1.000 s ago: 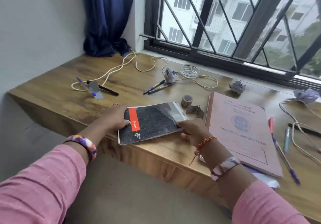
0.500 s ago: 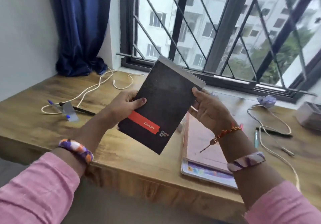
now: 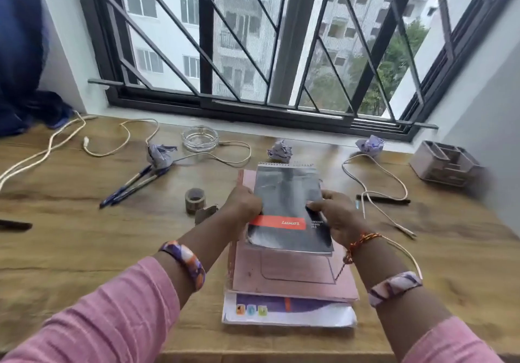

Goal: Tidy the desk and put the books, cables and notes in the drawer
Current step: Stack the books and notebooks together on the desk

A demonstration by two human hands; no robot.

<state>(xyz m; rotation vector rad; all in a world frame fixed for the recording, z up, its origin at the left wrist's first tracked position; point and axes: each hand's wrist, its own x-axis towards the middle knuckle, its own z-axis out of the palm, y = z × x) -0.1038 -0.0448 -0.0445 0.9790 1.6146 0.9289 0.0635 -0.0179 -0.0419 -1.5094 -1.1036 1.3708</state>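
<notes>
Both hands on the black spiral pad (image 3: 289, 208): left hand (image 3: 244, 203) grips its left edge, right hand (image 3: 336, 216) grips the right edge, fingers curled over the cover. Pad sits on the pink record book (image 3: 292, 275), which lies on a white book (image 3: 287, 310), stacked mid-desk (image 3: 84, 250). Cream cables (image 3: 374, 179) loose either side, crumpled notes (image 3: 280, 150) near the window, pens (image 3: 132, 184) left, tape roll (image 3: 194, 198) just beside the stack

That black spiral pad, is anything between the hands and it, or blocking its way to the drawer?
Nothing between: both the left hand and right hand grip the black spiral pad by its sides, on the pink book. No drawer is in view, so that path cannot be judged.
</notes>
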